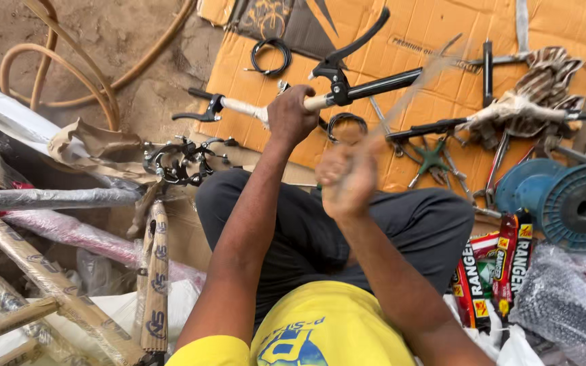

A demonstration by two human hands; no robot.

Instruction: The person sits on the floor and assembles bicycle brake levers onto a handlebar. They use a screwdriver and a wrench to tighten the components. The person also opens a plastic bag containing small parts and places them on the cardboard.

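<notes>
my left hand (291, 115) is closed around the handlebar (306, 102), gripping it near the middle, on the pale wrapped stretch. everything else is placed from that bar. its long axis runs left to right in front of me, rising a little toward the right end, where the black section points over the flattened cardboard sheet (435, 27). a black brake lever (347, 54) sits on the bar just right of my grip, its blade sticking up and away; a second lever (201, 112) hangs at the bar's left end.

my right hand (348, 179) is below the bar and slightly right of my left, nearer my lap, apart from the bar. it is blurred; it looks closed on a thin pale strip (408, 95) that streaks up across the bar's right half, but i cannot tell the grip for sure. so left is on the bar, right is the nearer free-working hand to the lever side.

beyond the bar: tools on the cardboard. right of it: a blue spool (578, 207).
</notes>
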